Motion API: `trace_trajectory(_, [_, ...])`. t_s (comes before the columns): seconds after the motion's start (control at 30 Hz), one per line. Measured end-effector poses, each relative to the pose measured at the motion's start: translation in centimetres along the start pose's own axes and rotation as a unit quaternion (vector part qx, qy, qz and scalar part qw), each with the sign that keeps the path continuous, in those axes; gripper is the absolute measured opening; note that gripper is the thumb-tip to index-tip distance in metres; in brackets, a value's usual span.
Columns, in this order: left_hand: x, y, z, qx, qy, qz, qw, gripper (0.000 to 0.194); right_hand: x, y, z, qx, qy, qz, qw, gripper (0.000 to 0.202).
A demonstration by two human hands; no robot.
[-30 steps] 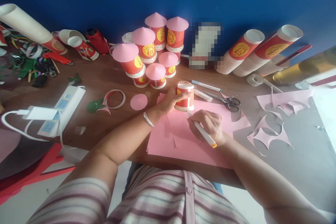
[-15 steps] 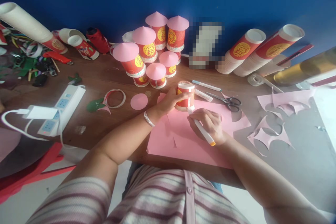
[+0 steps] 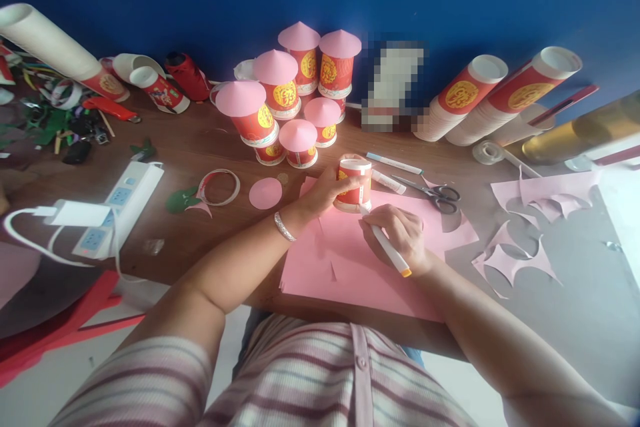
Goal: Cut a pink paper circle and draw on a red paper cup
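My left hand (image 3: 327, 192) is wrapped round a red paper cup (image 3: 356, 195), which stands upside down on a stack of pink paper (image 3: 350, 260). In my right hand (image 3: 400, 233) is a white marker (image 3: 394, 253) with an orange end, its tip at the cup's lower rim. Just behind and right of the cup lie a glue stick (image 3: 389, 181), a slim white pen (image 3: 395, 163) with a blue end, and a pair of scissors (image 3: 443, 199). Left of my left hand lie a pink paper disc (image 3: 265, 193) and a cut cup ring (image 3: 220, 188).
Several red cups with pink cone roofs (image 3: 275, 70) stand at the back. Stacked paper cups (image 3: 463, 95) lean at the back right, near a tape roll (image 3: 487, 152). Paper offcuts (image 3: 520, 263) lie right; a power strip (image 3: 123, 207) with a cable lies left.
Almost nothing differs. The view has shifted very slightly; my left hand still holds the cup, and the marker tip stays at its rim.
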State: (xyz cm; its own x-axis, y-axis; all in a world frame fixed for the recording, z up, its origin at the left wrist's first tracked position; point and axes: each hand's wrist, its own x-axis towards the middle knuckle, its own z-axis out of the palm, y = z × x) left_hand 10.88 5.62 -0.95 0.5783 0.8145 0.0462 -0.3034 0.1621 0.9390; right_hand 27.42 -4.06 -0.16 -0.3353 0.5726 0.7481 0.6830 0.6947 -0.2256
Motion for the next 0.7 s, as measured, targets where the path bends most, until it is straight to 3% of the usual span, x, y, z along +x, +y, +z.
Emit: trace_trajectory(0.7, [-0.32, 0.21, 0.23, -0.011, 0.003, -0.009, 1.000, 0.027, 0.17, -0.02, -0.36, 0.005, 0.002, -0.016, 1.000, 0.022])
